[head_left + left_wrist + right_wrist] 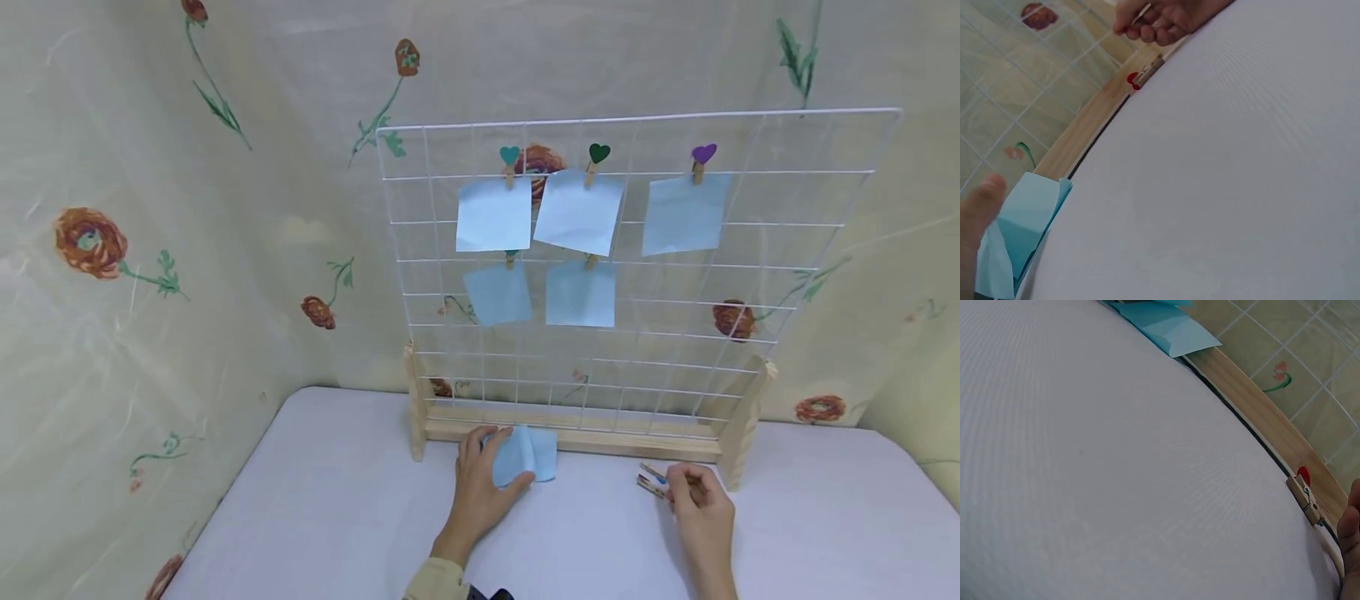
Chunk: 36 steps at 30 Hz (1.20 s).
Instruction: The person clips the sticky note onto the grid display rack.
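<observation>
My left hand (483, 483) rests at a small stack of light blue paper squares (545, 454) on the table, fingers along the far left side and thumb toward the near right. In the left wrist view its thumb (982, 206) stands a little off the bent-up blue sheets (1029, 200). Beside my right hand (703, 504) lie small wooden clothespins (649, 487), with a red heart on one clothespin (1304, 497) in the right wrist view. The right fingers curl loosely beside the pins, and nothing shows in their grip.
Behind the hands stands a white wire grid (637, 333) on a wooden stand (570, 437). Several blue squares (493, 217) hang from it by heart-topped clothespins (703, 162). Flower-patterned cloth (225, 333) surrounds the white table (315, 500).
</observation>
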Each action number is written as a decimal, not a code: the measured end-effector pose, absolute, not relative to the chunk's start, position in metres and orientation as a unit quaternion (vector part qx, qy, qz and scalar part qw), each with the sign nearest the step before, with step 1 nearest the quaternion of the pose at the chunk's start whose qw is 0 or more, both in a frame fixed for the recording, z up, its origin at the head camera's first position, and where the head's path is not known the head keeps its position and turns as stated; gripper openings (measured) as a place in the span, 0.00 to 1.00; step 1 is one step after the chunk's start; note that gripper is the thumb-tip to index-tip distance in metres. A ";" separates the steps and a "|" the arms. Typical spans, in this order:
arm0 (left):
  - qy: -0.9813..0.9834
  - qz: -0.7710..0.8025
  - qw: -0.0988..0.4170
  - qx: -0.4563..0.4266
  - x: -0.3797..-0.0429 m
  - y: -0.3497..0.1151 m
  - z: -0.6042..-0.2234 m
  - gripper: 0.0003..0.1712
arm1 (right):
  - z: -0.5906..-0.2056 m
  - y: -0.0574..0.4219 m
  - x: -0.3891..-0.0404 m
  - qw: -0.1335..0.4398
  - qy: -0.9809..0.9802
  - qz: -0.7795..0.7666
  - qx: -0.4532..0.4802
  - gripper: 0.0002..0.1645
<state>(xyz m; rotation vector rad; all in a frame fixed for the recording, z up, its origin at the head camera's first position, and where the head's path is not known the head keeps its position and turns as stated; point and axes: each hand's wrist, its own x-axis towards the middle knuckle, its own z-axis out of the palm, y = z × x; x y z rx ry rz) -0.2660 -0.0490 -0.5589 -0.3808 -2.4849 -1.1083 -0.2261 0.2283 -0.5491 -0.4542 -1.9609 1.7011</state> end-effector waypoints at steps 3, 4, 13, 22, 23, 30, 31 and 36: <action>-0.873 -0.421 0.203 -0.141 -0.266 -0.049 -0.558 0.33 | -0.548 0.229 -0.224 0.249 -0.715 0.630 -0.172 0.08; -0.869 -0.428 0.203 -0.141 -0.265 -0.049 -0.557 0.31 | -0.548 0.229 -0.223 0.250 -0.720 0.624 -0.171 0.08; -0.846 -0.476 0.196 -0.139 -0.265 -0.050 -0.557 0.18 | -0.548 0.231 -0.224 0.264 -0.716 0.623 -0.173 0.07; -0.825 -0.508 0.220 -0.116 -0.266 -0.052 -0.558 0.19 | -0.549 0.233 -0.225 0.265 -0.735 0.596 -0.185 0.08; -0.824 -0.514 0.215 -0.108 -0.266 -0.053 -0.557 0.18 | -0.548 0.233 -0.225 0.263 -0.736 0.596 -0.186 0.08; -0.808 -0.549 0.204 -0.068 -0.267 -0.055 -0.557 0.09 | -0.548 0.231 -0.226 0.251 -0.724 0.614 -0.188 0.08; -0.805 -0.553 0.205 -0.064 -0.267 -0.055 -0.557 0.08 | -0.548 0.231 -0.226 0.250 -0.725 0.615 -0.186 0.09; -0.789 -0.583 0.194 -0.033 -0.270 -0.055 -0.557 0.08 | -0.545 0.230 -0.225 0.246 -0.726 0.615 -0.182 0.09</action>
